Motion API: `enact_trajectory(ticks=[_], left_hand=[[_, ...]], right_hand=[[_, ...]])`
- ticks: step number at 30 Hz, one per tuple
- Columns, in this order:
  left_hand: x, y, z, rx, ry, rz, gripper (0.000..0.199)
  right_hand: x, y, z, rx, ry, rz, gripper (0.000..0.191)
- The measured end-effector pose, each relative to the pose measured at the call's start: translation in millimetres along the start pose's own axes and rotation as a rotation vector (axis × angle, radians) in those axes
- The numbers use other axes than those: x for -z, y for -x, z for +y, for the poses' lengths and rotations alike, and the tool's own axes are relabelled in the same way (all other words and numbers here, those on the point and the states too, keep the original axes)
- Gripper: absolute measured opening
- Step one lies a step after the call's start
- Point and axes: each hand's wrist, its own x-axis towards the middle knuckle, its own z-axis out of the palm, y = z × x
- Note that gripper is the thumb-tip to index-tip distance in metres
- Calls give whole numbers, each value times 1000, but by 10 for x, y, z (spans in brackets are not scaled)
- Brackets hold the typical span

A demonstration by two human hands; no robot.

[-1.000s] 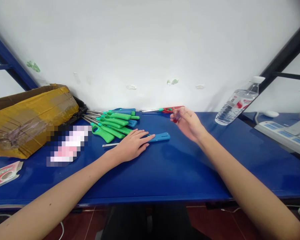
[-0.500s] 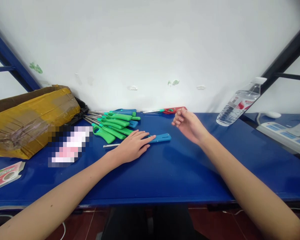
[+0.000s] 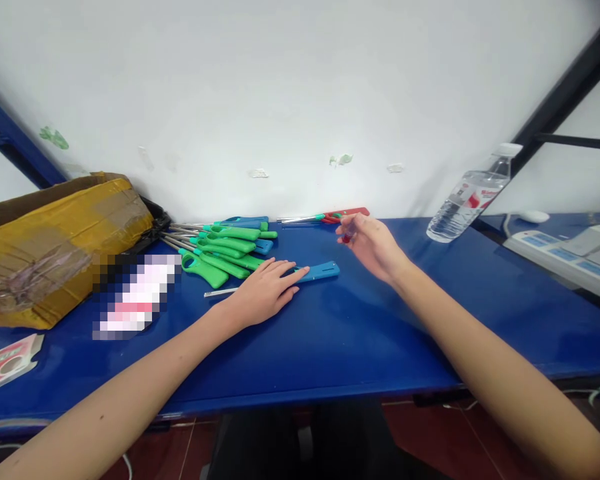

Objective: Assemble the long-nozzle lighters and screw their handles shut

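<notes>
My left hand [image 3: 267, 292] lies over a blue stick lighter [image 3: 325, 271], its fingers stretched out flat across the handle. The lighter's metal tip shows to the left of the hand. My right hand [image 3: 373, 247] is raised above the table, fingers curled, with a small dark reddish patch between them that I cannot make out. Just behind it a red stick lighter [image 3: 353, 213] rests against the wall, its metal rod pointing left. Left of centre is a pile of green stick lighters [image 3: 225, 248] with a few blue ones among them.
A taped cardboard box [image 3: 65, 247] stands at the left, beside a black plastic bag [image 3: 157, 217]. A torn printed card [image 3: 10, 363] and a blurred-out patch lie nearer. To the right are a water bottle [image 3: 470, 197], a white power strip [image 3: 570, 263] and a dark frame post [image 3: 555, 100].
The right hand's fingers have loosened slightly, and a reddish patch now shows between them. The left hand stays on the blue lighter. The whole view has shifted a little.
</notes>
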Motion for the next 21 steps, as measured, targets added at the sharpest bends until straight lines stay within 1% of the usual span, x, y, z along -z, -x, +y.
enact_trajectory(ticks=[4, 10, 12, 14, 17, 19, 21], left_hand=[[-7, 5, -27, -14, 14, 16, 47], [5, -14, -25, -6, 29, -11, 47], [11, -18, -14, 5, 38, -16, 47], [16, -14, -4, 15, 42, -15, 46], [22, 7, 2, 13, 34, -23, 47], [27, 25, 4, 1, 29, -28, 47], [33, 37, 5, -6, 30, -26, 47]], right_hand=[[-51, 6, 38, 22, -12, 12, 36], [-95, -34, 20, -19, -145, -94, 37], [-117, -85, 10, -64, -180, -128, 36], [-144, -150, 13, -143, -185, -173, 34], [-159, -230, 45, -243, -177, -226, 39], [-133, -247, 68, -243, -211, -203, 38], [-82, -235, 79, -211, -267, -157, 36]])
